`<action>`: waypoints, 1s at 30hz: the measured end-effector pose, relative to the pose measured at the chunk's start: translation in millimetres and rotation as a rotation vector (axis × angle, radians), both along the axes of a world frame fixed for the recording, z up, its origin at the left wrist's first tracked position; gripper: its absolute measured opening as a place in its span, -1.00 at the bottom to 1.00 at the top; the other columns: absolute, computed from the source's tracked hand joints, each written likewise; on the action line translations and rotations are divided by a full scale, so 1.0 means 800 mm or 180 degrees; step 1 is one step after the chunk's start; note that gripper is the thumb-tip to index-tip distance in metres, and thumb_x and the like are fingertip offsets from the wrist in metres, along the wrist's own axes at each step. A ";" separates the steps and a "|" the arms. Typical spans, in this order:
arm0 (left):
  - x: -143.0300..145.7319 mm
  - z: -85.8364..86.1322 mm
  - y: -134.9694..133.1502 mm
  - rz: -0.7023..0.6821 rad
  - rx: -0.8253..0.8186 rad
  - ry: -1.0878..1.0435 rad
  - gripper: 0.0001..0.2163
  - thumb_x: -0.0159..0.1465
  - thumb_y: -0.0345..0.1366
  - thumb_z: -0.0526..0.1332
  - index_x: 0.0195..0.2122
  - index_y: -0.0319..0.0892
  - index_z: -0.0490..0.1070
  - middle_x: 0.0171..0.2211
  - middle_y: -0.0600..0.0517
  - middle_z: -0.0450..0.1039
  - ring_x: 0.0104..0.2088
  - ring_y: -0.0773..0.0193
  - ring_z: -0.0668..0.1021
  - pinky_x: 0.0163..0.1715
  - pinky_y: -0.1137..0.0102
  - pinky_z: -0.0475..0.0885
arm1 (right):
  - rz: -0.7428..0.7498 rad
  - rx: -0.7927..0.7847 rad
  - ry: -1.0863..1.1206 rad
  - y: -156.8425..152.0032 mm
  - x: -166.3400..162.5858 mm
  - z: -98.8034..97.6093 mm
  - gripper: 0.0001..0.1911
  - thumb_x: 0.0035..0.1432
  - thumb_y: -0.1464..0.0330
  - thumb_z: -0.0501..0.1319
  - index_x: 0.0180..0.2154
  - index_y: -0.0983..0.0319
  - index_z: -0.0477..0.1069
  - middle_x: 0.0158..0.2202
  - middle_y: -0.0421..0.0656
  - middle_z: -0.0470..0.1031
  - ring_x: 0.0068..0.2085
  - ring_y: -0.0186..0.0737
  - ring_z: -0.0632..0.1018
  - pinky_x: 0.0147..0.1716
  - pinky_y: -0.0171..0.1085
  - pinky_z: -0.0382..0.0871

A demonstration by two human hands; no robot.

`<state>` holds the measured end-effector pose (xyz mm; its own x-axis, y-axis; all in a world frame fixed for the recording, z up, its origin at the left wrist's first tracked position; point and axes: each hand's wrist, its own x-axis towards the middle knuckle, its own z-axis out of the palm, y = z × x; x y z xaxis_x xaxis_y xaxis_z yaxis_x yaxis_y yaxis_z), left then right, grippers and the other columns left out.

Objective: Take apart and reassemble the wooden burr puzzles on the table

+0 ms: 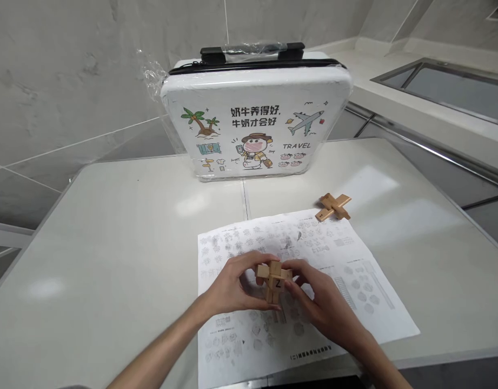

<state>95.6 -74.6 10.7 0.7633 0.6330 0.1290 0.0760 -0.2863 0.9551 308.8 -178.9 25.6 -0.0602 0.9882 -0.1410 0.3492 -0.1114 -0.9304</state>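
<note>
Between my two hands is a wooden interlocking puzzle (274,282) of several crossed blocks, held above a printed sheet. One block facing me bears a dark mark like a "Z". My left hand (236,286) grips the puzzle from the left, fingers along its top and thumb under its lower end. From the right, my right hand (313,292) pinches a block end between thumb and forefinger. The printed instruction sheet (378,319) lies flat beneath, with rows of small puzzle diagrams; its title at the near edge looks upside down.
Crossed wooden pieces (333,207) lie at the sheet's far right corner. A white case (257,119) with cartoon prints, a black handle and clear plastic wrap stands at the back of the pale table (111,243). Behind it rises a grey wall (90,70).
</note>
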 end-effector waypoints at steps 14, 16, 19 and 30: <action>-0.001 -0.005 -0.006 -0.0084 0.0198 0.0184 -0.26 0.10 -0.09 0.61 0.28 0.09 0.38 0.04 -0.01 0.58 -0.17 0.19 0.58 -0.12 0.28 0.51 | 0.0206 -0.0597 0.0713 0.000 0.000 0.008 -0.47 0.54 -0.05 -0.03 -0.35 0.15 0.32 -0.46 -0.22 0.42 -0.41 -0.21 0.44 -0.34 -0.24 0.32; -0.001 -0.007 -0.004 0.0033 0.0117 0.0235 -0.20 0.17 -0.09 0.57 0.38 0.14 0.25 0.17 -0.05 0.52 -0.19 0.23 0.59 -0.15 0.29 0.53 | -0.0060 -0.0540 0.0565 0.002 0.008 0.008 -0.47 0.51 -0.09 0.00 -0.34 0.14 0.33 -0.46 -0.22 0.42 -0.43 -0.20 0.44 -0.36 -0.24 0.32; 0.000 -0.007 -0.002 0.0285 -0.0023 0.0331 -0.30 0.34 -0.13 0.44 0.44 0.15 0.16 0.21 -0.07 0.50 -0.27 0.31 0.57 -0.23 0.34 0.53 | -0.0554 -0.0339 0.0066 0.007 0.032 0.006 -0.48 0.48 -0.12 0.03 -0.29 0.14 0.39 -0.48 -0.21 0.42 -0.43 -0.17 0.44 -0.38 -0.23 0.32; 0.000 0.002 0.003 0.0330 -0.0300 0.0757 -0.74 0.50 -0.12 0.22 0.16 0.02 0.46 -0.06 0.02 0.61 -0.32 0.32 0.55 -0.32 0.38 0.46 | -0.2072 -0.0090 -0.1601 -0.004 0.119 -0.020 -0.47 0.33 -0.18 0.17 -0.22 0.14 0.52 -0.39 -0.12 0.65 -0.41 -0.08 0.60 -0.33 -0.19 0.39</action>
<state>96.0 -72.5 12.1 0.6957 0.7100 -0.1092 0.3255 -0.1761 0.9290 404.1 -181.9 10.0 0.6006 0.7992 -0.0236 0.5811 -0.4566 -0.6737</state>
